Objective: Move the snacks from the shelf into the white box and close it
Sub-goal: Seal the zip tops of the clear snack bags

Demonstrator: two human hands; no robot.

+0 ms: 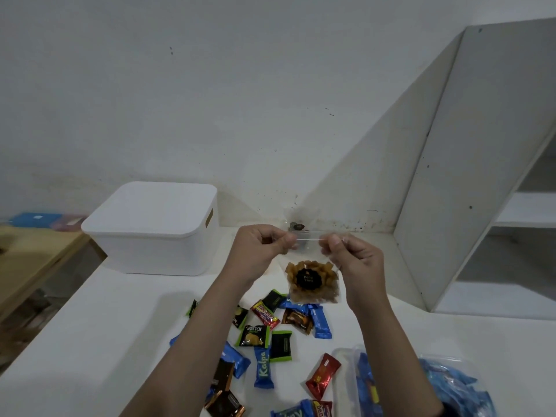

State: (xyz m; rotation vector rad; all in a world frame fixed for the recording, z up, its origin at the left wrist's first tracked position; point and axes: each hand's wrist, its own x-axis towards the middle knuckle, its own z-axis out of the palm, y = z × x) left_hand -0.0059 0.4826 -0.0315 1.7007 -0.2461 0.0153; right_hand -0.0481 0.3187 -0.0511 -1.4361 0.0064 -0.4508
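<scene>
A clear bag of brown snacks (311, 281) with a round black label hangs above the white table (114, 320). My left hand (261, 251) pinches its top edge at the left, my right hand (352, 260) pinches it at the right. The white box (153, 230) stands at the back left with its lid on. Several small wrapped snacks (264, 338) in blue, green, black and red lie scattered on the table below my arms. The white shelf (496, 206) stands at the right, and its visible compartments hold nothing.
A clear bag of blue-wrapped snacks (451, 386) lies at the front right. A wooden table (33, 260) stands lower at the left, with a blue item (36, 219) at its far edge. A stained white wall runs behind.
</scene>
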